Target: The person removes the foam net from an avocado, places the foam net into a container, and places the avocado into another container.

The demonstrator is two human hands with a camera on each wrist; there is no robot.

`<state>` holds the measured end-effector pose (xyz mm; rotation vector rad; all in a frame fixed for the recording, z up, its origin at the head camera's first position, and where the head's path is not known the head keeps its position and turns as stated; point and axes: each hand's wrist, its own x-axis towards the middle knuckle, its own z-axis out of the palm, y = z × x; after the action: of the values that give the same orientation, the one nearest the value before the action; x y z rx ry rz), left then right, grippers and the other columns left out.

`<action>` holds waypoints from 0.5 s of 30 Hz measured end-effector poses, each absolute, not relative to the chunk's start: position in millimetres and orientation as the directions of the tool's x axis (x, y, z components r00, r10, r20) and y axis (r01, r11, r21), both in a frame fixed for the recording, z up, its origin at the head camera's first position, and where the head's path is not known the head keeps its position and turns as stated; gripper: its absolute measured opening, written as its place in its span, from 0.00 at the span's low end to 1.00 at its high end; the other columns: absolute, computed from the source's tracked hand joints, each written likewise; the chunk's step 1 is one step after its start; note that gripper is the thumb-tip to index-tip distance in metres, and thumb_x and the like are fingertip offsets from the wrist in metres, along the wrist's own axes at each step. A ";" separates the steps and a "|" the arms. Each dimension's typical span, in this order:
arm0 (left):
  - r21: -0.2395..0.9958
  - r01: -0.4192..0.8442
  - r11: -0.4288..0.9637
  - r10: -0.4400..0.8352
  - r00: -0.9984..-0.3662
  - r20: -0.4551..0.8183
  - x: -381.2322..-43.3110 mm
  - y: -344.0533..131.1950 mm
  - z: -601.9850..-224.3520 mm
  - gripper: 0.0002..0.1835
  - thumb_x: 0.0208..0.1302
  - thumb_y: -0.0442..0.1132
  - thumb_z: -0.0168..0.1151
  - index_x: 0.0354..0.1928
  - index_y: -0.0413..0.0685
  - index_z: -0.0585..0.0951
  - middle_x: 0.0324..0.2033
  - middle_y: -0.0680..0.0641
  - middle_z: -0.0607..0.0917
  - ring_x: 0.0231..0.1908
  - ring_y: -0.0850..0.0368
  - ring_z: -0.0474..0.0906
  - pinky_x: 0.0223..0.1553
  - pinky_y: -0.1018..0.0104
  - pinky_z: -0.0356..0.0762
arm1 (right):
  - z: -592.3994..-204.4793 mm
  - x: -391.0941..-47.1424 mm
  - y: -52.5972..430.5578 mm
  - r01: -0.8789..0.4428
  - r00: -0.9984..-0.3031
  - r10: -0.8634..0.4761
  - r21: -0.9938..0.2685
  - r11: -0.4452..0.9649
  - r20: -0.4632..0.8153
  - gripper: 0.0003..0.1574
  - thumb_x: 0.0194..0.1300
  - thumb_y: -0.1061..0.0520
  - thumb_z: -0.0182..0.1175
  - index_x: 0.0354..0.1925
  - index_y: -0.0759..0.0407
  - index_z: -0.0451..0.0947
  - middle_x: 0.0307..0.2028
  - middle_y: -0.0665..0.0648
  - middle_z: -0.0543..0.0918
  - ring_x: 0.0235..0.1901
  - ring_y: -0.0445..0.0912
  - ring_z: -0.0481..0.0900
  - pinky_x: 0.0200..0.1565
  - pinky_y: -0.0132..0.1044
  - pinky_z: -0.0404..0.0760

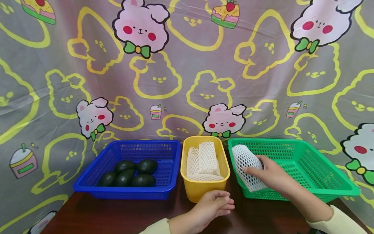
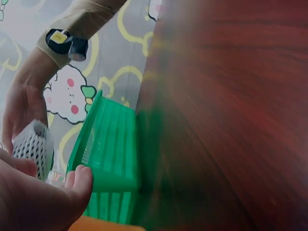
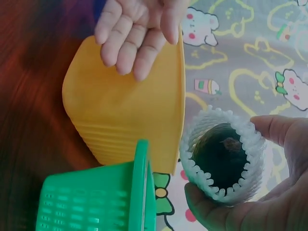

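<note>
My right hand (image 1: 273, 175) holds a white foam net sleeve (image 1: 246, 162) over the near left corner of the green basket, thumb on one side and fingers on the other. Looking into the sleeve's end in the right wrist view, I see a dark avocado (image 3: 216, 161) with its stem end showing. My left hand (image 1: 208, 208) is empty, its fingers loosely extended in front of the yellow bin (image 1: 204, 188). More foam net sleeves (image 1: 207, 157) lie in that bin. Several dark green avocados (image 1: 124, 178) sit in the blue basket (image 1: 125, 194) on the left.
The green basket (image 1: 315, 175) stands at the right, its slotted floor showing. All three containers are side by side on a dark brown table (image 1: 117, 214). Behind them hangs a patterned cloth (image 1: 181, 107), close to their back rims.
</note>
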<state>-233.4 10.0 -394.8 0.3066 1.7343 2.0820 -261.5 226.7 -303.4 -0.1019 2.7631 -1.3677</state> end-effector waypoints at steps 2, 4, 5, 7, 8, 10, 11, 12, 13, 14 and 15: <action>0.980 -0.140 -0.143 0.443 -0.894 -0.063 -232.2 2.6 -394.9 0.14 0.71 0.32 0.53 0.52 0.27 0.73 0.41 0.40 0.83 0.45 0.46 0.81 0.48 0.55 0.79 | -304.8 -257.8 224.7 -0.049 -0.995 -0.101 -0.804 0.593 -0.014 0.51 0.62 0.43 0.66 0.64 0.75 0.55 0.49 0.69 0.76 0.39 0.53 0.81 0.37 0.51 0.83; 0.982 -0.119 -0.145 0.441 -0.896 -0.044 -230.7 -3.6 -395.1 0.14 0.70 0.30 0.53 0.52 0.26 0.73 0.41 0.39 0.83 0.46 0.44 0.81 0.48 0.55 0.79 | -306.6 -253.8 222.7 -0.074 -0.992 -0.124 -0.810 0.582 0.002 0.51 0.61 0.44 0.67 0.65 0.74 0.55 0.49 0.68 0.76 0.40 0.53 0.81 0.37 0.50 0.83; 0.983 -0.112 -0.145 0.439 -0.898 -0.037 -229.8 -6.1 -395.1 0.13 0.70 0.30 0.53 0.52 0.26 0.74 0.41 0.39 0.83 0.46 0.43 0.81 0.48 0.55 0.79 | -307.6 -251.7 221.6 -0.086 -0.991 -0.135 -0.813 0.576 0.009 0.51 0.60 0.45 0.68 0.65 0.74 0.56 0.49 0.67 0.76 0.41 0.53 0.81 0.38 0.49 0.83; 0.985 -0.102 -0.142 0.435 -0.900 -0.030 -227.8 -10.5 -394.8 0.12 0.70 0.30 0.53 0.51 0.27 0.74 0.41 0.39 0.83 0.47 0.41 0.81 0.48 0.55 0.79 | -309.4 -247.6 218.8 -0.114 -0.987 -0.161 -0.819 0.563 0.027 0.50 0.59 0.46 0.69 0.65 0.73 0.56 0.50 0.66 0.75 0.42 0.53 0.80 0.39 0.48 0.83; 0.986 -0.095 -0.135 0.437 -0.899 -0.027 -227.1 -12.7 -394.6 0.12 0.70 0.30 0.54 0.51 0.27 0.74 0.41 0.38 0.83 0.47 0.41 0.81 0.48 0.55 0.79 | -310.4 -245.7 217.4 -0.134 -0.983 -0.178 -0.821 0.555 0.040 0.50 0.58 0.47 0.70 0.65 0.72 0.56 0.50 0.66 0.75 0.42 0.53 0.79 0.39 0.48 0.83; 0.989 -0.080 -0.125 0.441 -0.897 -0.016 -225.7 -17.3 -394.5 0.12 0.70 0.30 0.54 0.50 0.28 0.75 0.42 0.37 0.83 0.47 0.40 0.81 0.48 0.55 0.79 | -312.5 -242.4 214.1 -0.165 -0.977 -0.206 -0.831 0.531 0.062 0.49 0.57 0.49 0.71 0.64 0.71 0.58 0.50 0.65 0.75 0.42 0.52 0.79 0.38 0.46 0.83; 0.990 -0.071 -0.119 0.442 -0.897 -0.012 -225.6 -19.7 -394.6 0.12 0.70 0.30 0.54 0.50 0.27 0.75 0.42 0.37 0.83 0.47 0.40 0.81 0.48 0.54 0.79 | -313.9 -241.1 212.7 -0.181 -0.972 -0.225 -0.837 0.517 0.071 0.49 0.56 0.50 0.71 0.64 0.70 0.58 0.50 0.65 0.75 0.42 0.52 0.79 0.37 0.45 0.83; 0.992 -0.061 -0.111 0.444 -0.896 -0.006 -225.4 -22.3 -394.5 0.12 0.70 0.30 0.55 0.50 0.27 0.75 0.42 0.37 0.83 0.47 0.40 0.81 0.48 0.54 0.79 | -315.2 -239.9 211.2 -0.197 -0.967 -0.243 -0.838 0.508 0.080 0.48 0.55 0.51 0.72 0.64 0.70 0.59 0.49 0.64 0.75 0.41 0.52 0.79 0.37 0.45 0.83; 0.993 -0.053 -0.103 0.446 -0.895 -0.001 -225.2 -25.2 -394.2 0.12 0.69 0.30 0.55 0.50 0.27 0.75 0.43 0.36 0.83 0.47 0.39 0.80 0.48 0.54 0.79 | -316.5 -238.8 209.9 -0.216 -0.961 -0.262 -0.837 0.503 0.091 0.48 0.54 0.52 0.73 0.63 0.69 0.59 0.49 0.64 0.75 0.41 0.51 0.78 0.37 0.44 0.83; 0.994 -0.043 -0.096 0.445 -0.895 0.004 -225.5 -28.1 -394.3 0.12 0.69 0.29 0.55 0.50 0.26 0.75 0.43 0.36 0.83 0.47 0.39 0.80 0.48 0.53 0.79 | -317.7 -237.7 208.6 -0.234 -0.954 -0.282 -0.834 0.500 0.099 0.48 0.54 0.52 0.73 0.63 0.69 0.60 0.48 0.63 0.75 0.41 0.51 0.78 0.36 0.43 0.83; 0.995 -0.036 -0.089 0.445 -0.896 0.008 -225.9 -31.1 -394.3 0.12 0.69 0.29 0.55 0.50 0.26 0.75 0.43 0.36 0.83 0.47 0.39 0.80 0.48 0.53 0.79 | -319.2 -236.6 207.4 -0.249 -0.949 -0.299 -0.829 0.501 0.104 0.48 0.53 0.52 0.73 0.63 0.68 0.60 0.48 0.63 0.75 0.40 0.51 0.78 0.35 0.42 0.82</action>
<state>-225.9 -31.1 -394.3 0.4452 1.8623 2.0525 -236.6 207.4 -319.2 -0.4883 2.6758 -1.4641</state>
